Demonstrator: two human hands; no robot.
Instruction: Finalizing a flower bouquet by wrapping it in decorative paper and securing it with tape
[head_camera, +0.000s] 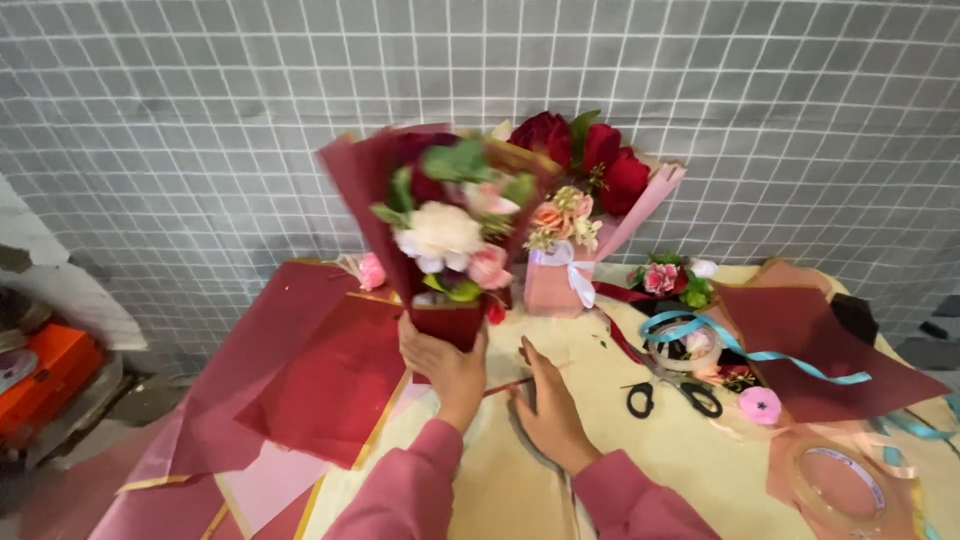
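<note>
1. Lying left of the bouquet (450, 225): spare maroon wrapping sheets (300, 375), unused.
2. Raised above the surface (640, 450), already wrapped; left hand (445, 365) fingers closed round its base.
3. Right of the bouquet: right hand (548, 410) flat, fingers open; scissors (672, 392), blue ribbon (740, 350) untied.

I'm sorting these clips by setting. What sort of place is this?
Probably a florist's worktable or a craft bench for bouquets. The left hand holds up a bouquet in dark red wrapping, a finished pink-wrapped bouquet stands behind, and scissors and teal ribbon lie on the table.
</note>
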